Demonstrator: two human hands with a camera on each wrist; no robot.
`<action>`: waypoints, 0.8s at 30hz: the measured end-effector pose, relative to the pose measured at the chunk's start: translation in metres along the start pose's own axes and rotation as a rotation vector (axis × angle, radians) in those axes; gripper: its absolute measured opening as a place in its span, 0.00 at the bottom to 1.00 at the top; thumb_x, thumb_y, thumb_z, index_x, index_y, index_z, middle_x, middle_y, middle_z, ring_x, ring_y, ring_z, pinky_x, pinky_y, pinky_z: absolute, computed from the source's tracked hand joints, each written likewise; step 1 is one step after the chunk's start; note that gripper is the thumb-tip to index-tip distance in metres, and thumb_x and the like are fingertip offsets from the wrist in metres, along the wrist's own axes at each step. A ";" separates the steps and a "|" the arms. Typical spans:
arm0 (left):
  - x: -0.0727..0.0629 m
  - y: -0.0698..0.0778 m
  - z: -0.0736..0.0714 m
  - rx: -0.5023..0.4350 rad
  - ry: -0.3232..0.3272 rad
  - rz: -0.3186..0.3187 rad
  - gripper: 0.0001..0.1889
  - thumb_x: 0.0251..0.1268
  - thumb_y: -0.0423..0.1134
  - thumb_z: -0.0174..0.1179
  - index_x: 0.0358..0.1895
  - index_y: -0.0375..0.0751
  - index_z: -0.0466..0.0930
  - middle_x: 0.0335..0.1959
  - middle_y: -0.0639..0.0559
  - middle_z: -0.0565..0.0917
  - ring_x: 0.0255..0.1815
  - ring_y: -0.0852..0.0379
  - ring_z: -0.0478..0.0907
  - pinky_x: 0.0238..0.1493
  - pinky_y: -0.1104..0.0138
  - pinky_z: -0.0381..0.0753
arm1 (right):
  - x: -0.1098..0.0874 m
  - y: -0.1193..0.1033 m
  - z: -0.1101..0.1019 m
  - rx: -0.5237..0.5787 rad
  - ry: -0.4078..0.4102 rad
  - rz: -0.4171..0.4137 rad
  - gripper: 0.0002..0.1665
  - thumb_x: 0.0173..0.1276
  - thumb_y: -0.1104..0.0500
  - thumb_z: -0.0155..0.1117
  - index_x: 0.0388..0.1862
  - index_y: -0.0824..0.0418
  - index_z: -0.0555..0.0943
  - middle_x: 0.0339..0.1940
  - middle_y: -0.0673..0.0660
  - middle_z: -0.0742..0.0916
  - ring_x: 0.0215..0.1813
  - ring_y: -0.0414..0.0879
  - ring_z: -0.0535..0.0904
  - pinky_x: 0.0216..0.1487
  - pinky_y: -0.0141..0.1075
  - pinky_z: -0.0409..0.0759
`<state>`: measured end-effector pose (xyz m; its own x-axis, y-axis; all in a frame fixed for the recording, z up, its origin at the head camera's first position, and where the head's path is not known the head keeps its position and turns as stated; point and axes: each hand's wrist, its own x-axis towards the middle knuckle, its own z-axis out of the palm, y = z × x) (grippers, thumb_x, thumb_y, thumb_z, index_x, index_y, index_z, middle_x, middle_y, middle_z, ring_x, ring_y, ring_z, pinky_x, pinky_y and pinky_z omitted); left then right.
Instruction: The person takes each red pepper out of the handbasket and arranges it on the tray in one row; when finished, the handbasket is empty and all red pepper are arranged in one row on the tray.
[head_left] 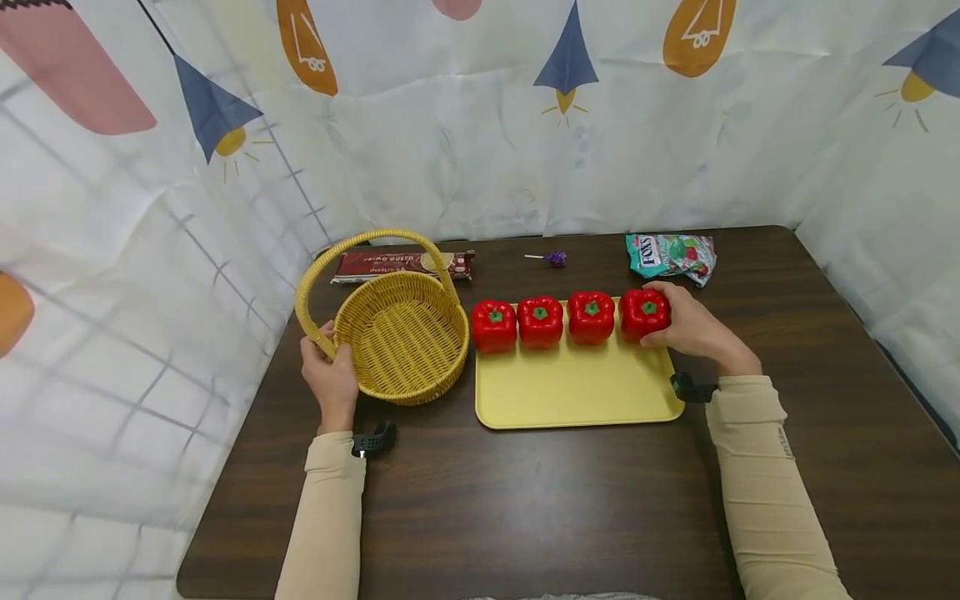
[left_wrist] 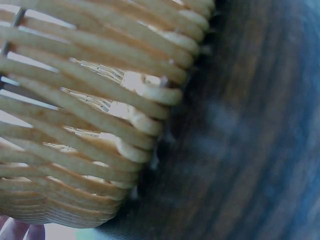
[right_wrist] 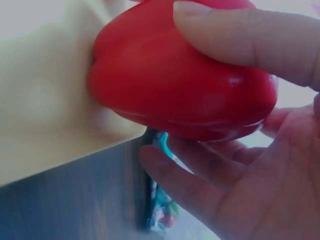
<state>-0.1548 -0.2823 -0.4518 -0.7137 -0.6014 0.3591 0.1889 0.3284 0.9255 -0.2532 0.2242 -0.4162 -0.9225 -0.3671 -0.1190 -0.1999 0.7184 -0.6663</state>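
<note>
A yellow wicker basket (head_left: 405, 393) with a tall arched handle stands left of a yellow tray (head_left: 577, 392). My left hand (head_left: 330, 375) grips the basket where the handle meets its left side; the woven wall (left_wrist: 90, 130) fills much of the left wrist view. Several red bell peppers (head_left: 539, 322) with green stems line the tray's far edge. The rightmost red bell pepper (head_left: 642, 314) is held by my right hand (head_left: 693, 327), thumb on the near side. In the right wrist view, this pepper's lower end rests close against the tray.
Behind the basket lies a dark red biscuit packet (head_left: 375, 265). A purple lollipop (head_left: 555, 259) is at the middle back, and a teal candy bag (head_left: 671, 257) lies behind my right hand. Printed curtains (head_left: 465, 183) hang along the far and left edges of the dark table (head_left: 555, 508).
</note>
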 end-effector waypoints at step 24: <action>-0.002 0.007 0.005 0.008 -0.022 0.005 0.17 0.61 0.25 0.48 0.53 0.22 0.68 0.60 0.37 0.77 0.39 0.55 0.75 0.31 0.74 0.69 | -0.038 -0.001 -0.035 0.104 -0.010 0.003 0.57 0.67 0.48 0.67 0.80 0.59 0.40 0.76 0.70 0.57 0.71 0.72 0.58 0.60 0.63 0.67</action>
<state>-0.1551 -0.2749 -0.4467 -0.7273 -0.5840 0.3607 0.1872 0.3368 0.9228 -0.2300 0.2580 -0.3855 -0.9195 -0.3713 -0.1287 -0.1610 0.6546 -0.7386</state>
